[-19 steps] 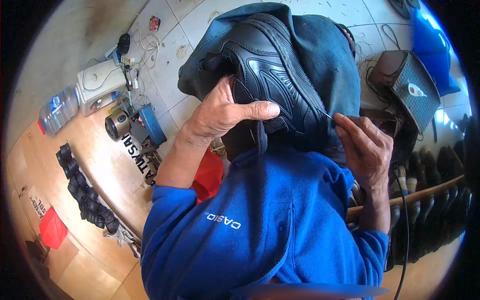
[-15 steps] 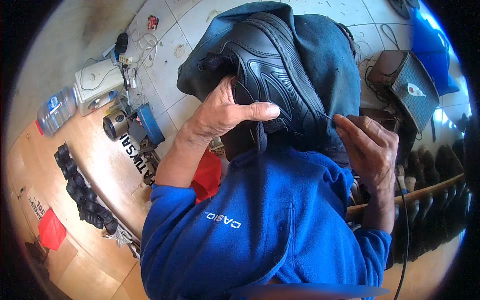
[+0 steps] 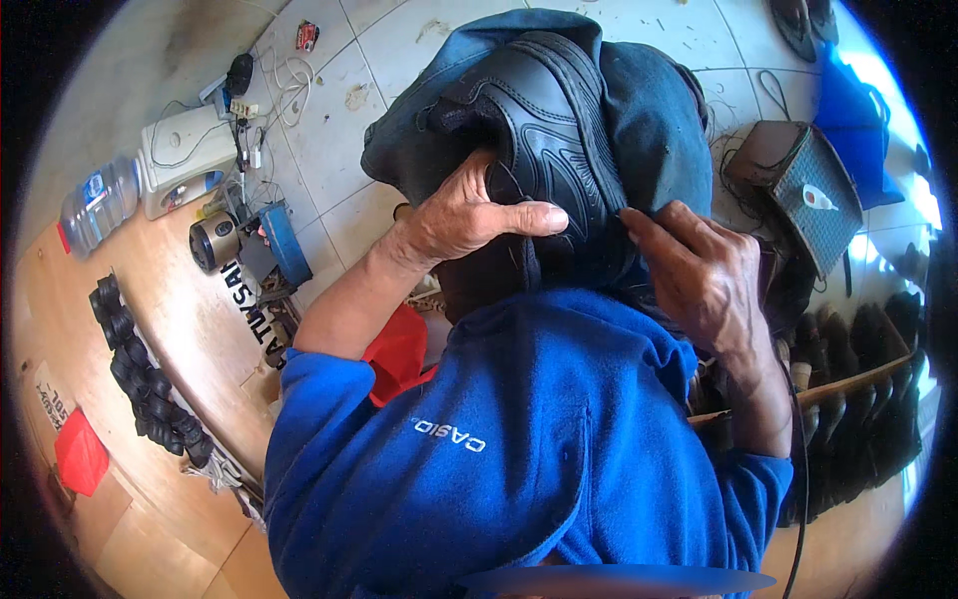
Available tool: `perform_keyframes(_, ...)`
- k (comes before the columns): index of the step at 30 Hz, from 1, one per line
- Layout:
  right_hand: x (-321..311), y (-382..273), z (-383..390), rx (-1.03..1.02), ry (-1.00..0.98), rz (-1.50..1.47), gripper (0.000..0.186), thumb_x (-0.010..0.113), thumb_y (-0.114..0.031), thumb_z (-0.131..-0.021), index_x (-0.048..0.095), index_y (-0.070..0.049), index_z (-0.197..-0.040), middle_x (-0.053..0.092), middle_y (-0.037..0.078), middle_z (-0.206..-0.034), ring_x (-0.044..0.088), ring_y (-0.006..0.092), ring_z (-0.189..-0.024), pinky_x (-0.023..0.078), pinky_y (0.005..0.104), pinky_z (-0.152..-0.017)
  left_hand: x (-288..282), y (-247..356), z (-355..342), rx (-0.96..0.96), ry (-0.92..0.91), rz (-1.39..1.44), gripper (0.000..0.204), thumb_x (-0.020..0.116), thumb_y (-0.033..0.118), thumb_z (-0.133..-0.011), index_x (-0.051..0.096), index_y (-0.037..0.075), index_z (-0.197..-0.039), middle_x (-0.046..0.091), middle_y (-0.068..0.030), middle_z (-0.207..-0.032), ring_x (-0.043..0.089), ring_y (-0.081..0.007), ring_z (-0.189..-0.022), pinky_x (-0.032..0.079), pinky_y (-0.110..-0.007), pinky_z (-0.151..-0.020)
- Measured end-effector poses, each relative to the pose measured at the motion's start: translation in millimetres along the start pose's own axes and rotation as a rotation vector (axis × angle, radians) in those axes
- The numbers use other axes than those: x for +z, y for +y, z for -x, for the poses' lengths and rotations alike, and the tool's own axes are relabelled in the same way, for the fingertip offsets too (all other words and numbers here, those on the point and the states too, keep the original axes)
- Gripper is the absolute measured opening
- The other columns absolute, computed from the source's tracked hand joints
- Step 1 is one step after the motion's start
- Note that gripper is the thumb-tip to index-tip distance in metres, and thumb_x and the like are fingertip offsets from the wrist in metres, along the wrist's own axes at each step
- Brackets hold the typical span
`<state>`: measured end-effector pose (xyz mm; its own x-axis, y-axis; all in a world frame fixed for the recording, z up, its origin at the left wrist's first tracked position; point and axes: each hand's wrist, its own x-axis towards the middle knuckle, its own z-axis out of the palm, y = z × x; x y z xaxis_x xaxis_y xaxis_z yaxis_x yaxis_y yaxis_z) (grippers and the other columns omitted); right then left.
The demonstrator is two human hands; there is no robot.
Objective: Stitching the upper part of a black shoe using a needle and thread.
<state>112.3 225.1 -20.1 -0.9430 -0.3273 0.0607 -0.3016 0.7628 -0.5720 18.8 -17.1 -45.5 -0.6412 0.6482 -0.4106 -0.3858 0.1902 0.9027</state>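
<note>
black shoe (image 3: 561,145), left hand (image 3: 471,213) partly inside

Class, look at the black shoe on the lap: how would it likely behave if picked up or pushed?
The black shoe would probably resist bending along its thick, ridged sole. Its padded-looking collar would likely give when squeezed. The smooth, faintly shiny side might feel slightly slick, though the raised lines could help.
</note>
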Motion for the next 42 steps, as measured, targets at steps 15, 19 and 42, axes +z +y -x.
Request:
perform_keyframes(15, -20, 4, 18, 0.072, 0.118, 0.034, 0.014, 0.062, -0.002, -0.081, 0.065, -0.004, -0.094, 0.063, 0.011, -0.083, 0.064, 0.0280, -0.075, 0.050, 0.0381, -0.066, -171, -24, 152, -0.389, 0.909, -0.231, 0.031, 0.057, 0.027, -0.093, 0.058, 0.006, -0.115, 0.067, -0.0145, -0.089, 0.065, -0.0160, -0.067, 0.052, -0.027, -0.049)
perform_keyframes(19, -15, -3, 15, 0.129, 0.096, 0.031, 0.013, 0.062, -0.003, -0.083, 0.064, -0.002, -0.096, 0.062, 0.012, -0.081, 0.063, 0.0260, -0.074, 0.048, 0.0350, -0.066, -101, 2, 118, -0.056, 0.817, -0.629, 0.038, 0.059, 0.020, -0.091, 0.051, 0.004, -0.125, 0.065, -0.0127, -0.089, 0.063, -0.0140, -0.066, 0.051, -0.025, -0.057)
perform_keyframes(42, -10, 7, 19, 0.147, 0.111, 0.047, 0.015, 0.064, -0.004, -0.081, 0.064, -0.004, -0.096, 0.060, 0.009, -0.076, 0.062, 0.0245, -0.069, 0.049, 0.0340, -0.060, -60, 43, 79, -0.095, -0.074, 0.096, 0.018, 0.061, 0.021, -0.091, 0.063, 0.003, -0.096, 0.067, -0.0137, -0.086, 0.062, -0.0136, -0.056, 0.046, -0.020, -0.045)
